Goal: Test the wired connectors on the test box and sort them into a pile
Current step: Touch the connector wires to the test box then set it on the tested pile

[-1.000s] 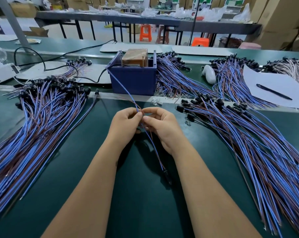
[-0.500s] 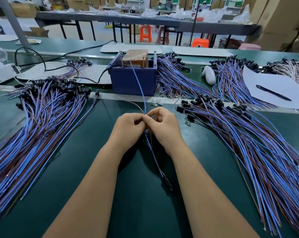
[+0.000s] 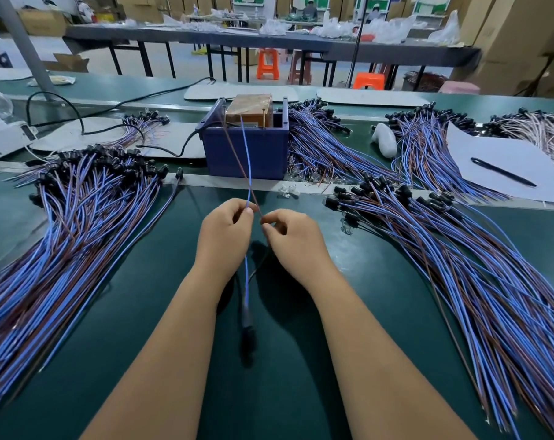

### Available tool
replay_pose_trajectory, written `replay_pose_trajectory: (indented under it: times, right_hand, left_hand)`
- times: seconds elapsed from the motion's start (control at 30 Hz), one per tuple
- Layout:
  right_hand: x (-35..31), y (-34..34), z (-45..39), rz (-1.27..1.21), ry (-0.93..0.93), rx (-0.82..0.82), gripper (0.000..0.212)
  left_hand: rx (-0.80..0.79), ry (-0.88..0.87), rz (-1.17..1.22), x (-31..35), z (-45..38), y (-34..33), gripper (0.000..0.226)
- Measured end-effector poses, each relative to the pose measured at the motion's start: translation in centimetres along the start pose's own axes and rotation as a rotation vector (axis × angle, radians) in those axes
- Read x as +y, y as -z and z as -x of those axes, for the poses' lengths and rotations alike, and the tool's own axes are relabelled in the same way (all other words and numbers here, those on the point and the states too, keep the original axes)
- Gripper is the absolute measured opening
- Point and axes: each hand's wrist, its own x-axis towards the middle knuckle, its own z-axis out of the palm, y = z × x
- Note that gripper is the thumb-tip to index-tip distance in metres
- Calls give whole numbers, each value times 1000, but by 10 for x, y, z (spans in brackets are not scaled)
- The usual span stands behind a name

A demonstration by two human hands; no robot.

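My left hand (image 3: 226, 233) pinches the blue wire (image 3: 246, 160) of one wired connector. My right hand (image 3: 293, 239) pinches that connector's brown wire (image 3: 237, 160). Both wire ends reach up to the brown block on top of the blue test box (image 3: 245, 150). The connector's black plug (image 3: 247, 331) hangs low between my forearms above the green table (image 3: 142, 312). A large pile of blue and brown wired connectors (image 3: 63, 233) lies at the left. Another pile of wired connectors (image 3: 476, 281) spreads at the right.
More wire bundles (image 3: 326, 147) lie behind and right of the box. A white sheet with a black pen (image 3: 503, 171) sits at the far right. A black cable (image 3: 161, 147) runs from the box to the left. A white device (image 3: 2, 141) stands at the left edge.
My hands have drawn slightly apart, separating the brown wire from the blue one. Both wire ends now point at the top of the test box, and the plug hangs lower.
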Motion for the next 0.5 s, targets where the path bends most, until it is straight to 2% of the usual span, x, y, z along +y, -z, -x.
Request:
replay_pose_trajectory:
  times: [0.1, 0.27, 0.5]
  right_hand:
    - [-1, -3, 1, -5, 1, 35, 11]
    - [3, 6, -2, -268, -151, 233, 17]
    - [3, 7, -4, -422, -223, 316, 13]
  left_hand:
    - [7, 55, 82, -1, -3, 2, 23]
    - [109, 130, 236, -3, -7, 5, 25]
    - [137, 163, 244, -2, -7, 12, 26]
